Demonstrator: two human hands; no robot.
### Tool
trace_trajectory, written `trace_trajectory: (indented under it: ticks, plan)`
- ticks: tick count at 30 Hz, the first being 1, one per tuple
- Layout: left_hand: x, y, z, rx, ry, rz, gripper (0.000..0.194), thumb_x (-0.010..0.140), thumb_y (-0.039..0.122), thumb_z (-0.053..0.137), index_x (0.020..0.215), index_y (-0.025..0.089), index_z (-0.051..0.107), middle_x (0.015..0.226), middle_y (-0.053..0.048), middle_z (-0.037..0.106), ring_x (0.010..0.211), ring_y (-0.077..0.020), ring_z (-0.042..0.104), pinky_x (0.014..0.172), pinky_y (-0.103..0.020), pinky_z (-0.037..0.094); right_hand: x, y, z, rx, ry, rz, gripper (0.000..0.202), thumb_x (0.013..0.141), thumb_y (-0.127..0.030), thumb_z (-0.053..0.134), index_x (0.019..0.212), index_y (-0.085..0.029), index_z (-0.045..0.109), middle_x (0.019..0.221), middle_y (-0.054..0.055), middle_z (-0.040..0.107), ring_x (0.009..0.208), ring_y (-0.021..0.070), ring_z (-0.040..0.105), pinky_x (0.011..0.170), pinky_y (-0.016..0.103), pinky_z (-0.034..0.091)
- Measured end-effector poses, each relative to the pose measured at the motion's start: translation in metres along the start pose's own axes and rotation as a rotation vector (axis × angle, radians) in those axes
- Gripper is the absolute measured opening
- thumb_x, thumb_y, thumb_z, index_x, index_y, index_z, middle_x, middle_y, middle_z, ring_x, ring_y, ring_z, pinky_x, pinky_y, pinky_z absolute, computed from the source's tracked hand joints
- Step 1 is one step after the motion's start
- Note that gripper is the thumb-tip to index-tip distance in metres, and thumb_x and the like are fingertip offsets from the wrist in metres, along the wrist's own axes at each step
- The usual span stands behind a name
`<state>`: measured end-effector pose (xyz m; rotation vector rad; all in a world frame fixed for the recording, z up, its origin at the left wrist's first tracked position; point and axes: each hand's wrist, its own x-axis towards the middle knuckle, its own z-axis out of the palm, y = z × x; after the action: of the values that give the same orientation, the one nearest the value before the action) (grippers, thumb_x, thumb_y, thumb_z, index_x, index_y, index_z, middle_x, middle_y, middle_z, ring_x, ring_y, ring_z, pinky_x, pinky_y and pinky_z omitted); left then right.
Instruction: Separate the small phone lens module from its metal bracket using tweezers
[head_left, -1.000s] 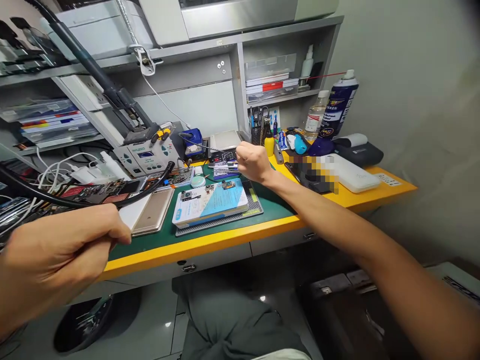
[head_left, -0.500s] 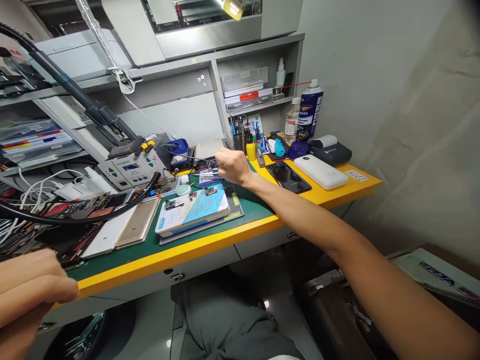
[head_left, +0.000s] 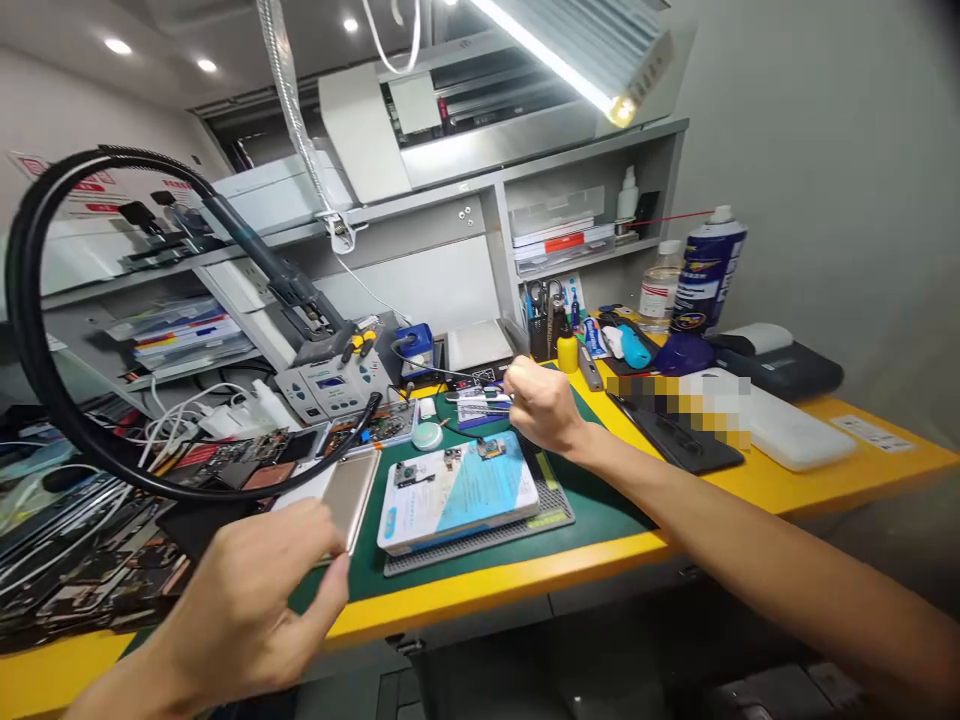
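My right hand [head_left: 544, 405] is closed in a fist above the green mat [head_left: 600, 500], just behind a thick book [head_left: 457, 500]. A thin dark cable runs from a small blue station [head_left: 415, 352] toward this fist; whatever the fingers grip is hidden. Small camera modules [head_left: 407, 474] lie on the book's white-and-blue cover. My left hand [head_left: 255, 600] hovers over the yellow front edge of the bench, fingers bent and thumb apart, with nothing visible between them. Behind it, partly covered, lies a gold phone [head_left: 351, 495].
A hot-air station [head_left: 330, 385] stands at the back left, its black hose [head_left: 30, 330] looping over piled phone boards [head_left: 97, 570]. To the right are a dark phone [head_left: 675, 430], a white power bank [head_left: 802, 425] and a spray can [head_left: 705, 275]. A lamp [head_left: 577, 50] hangs overhead.
The view has tilted up and shifted left. My left hand has come in from the lower left, and its thumb now stands apart. My right fist stays closed near the book's back edge.
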<state>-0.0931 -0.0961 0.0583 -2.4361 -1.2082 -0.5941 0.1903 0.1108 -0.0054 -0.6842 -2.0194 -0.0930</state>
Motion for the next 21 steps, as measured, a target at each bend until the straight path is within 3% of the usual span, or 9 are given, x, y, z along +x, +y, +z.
trace_trajectory:
  ticks: [3,6,9,13,16,19,21]
  plan:
    - [0.023,-0.023,0.018,-0.055,-0.097,-0.035,0.006,0.09,0.018,0.054,0.089,0.018,0.059,0.073,-0.001,0.058,0.067,-0.0167,0.054,0.062,-0.031,0.044,-0.001,-0.002,0.0,0.042,0.088,0.034,0.029,0.1,-0.029,0.065,0.127,-0.018,0.063,0.128,0.009,0.067,0.104,0.0249,0.07,0.086,0.045,0.061]
    - [0.03,-0.044,0.038,-0.1,-0.172,-0.101,0.023,0.088,0.022,0.058,0.111,0.018,0.058,0.1,-0.009,0.066,0.093,-0.0233,0.061,0.08,-0.038,0.053,-0.002,-0.008,0.0,0.098,0.107,0.038,0.028,0.1,-0.028,0.064,0.127,-0.018,0.063,0.128,0.009,0.067,0.103,0.0247,0.07,0.086,0.045,0.061]
    - [0.031,-0.054,0.053,-0.146,-0.227,-0.157,0.039,0.085,0.025,0.062,0.123,0.018,0.055,0.116,-0.012,0.064,0.108,-0.0286,0.061,0.092,-0.046,0.054,-0.001,-0.015,-0.001,0.173,0.084,0.021,0.027,0.1,-0.029,0.064,0.126,-0.018,0.064,0.126,0.009,0.068,0.101,0.024,0.071,0.085,0.044,0.061]
    - [0.031,-0.06,0.058,-0.217,-0.292,-0.214,0.036,0.084,0.024,0.062,0.12,0.019,0.058,0.115,-0.011,0.065,0.11,-0.0295,0.061,0.097,-0.05,0.053,0.0,-0.024,-0.003,0.274,0.043,0.016,0.024,0.101,-0.029,0.064,0.122,-0.018,0.065,0.12,0.008,0.07,0.094,0.0217,0.072,0.079,0.04,0.062]
    - [0.035,-0.063,0.057,-0.273,-0.321,-0.24,0.027,0.086,0.022,0.06,0.112,0.02,0.061,0.109,-0.008,0.067,0.105,-0.0267,0.062,0.099,-0.05,0.052,0.0,-0.028,-0.005,0.328,0.006,0.036,0.015,0.102,-0.03,0.061,0.107,-0.017,0.067,0.1,0.003,0.071,0.074,0.0146,0.067,0.065,0.03,0.058]
    - [0.038,-0.067,0.058,-0.318,-0.331,-0.253,0.022,0.086,0.022,0.061,0.108,0.021,0.063,0.105,-0.007,0.067,0.101,-0.0248,0.062,0.096,-0.047,0.052,-0.001,-0.029,-0.006,0.351,-0.019,0.048,0.025,0.098,-0.015,0.059,0.074,-0.02,0.053,0.069,-0.006,0.05,0.057,0.011,0.047,0.051,0.023,0.042]
    - [0.04,-0.069,0.058,-0.344,-0.327,-0.254,0.02,0.086,0.021,0.062,0.106,0.021,0.064,0.103,-0.007,0.067,0.099,-0.0243,0.062,0.093,-0.044,0.053,-0.001,-0.028,-0.006,0.359,-0.036,0.054,0.036,0.086,0.0,0.053,0.066,-0.024,0.036,0.064,-0.007,0.034,0.055,0.013,0.037,0.049,0.025,0.033]
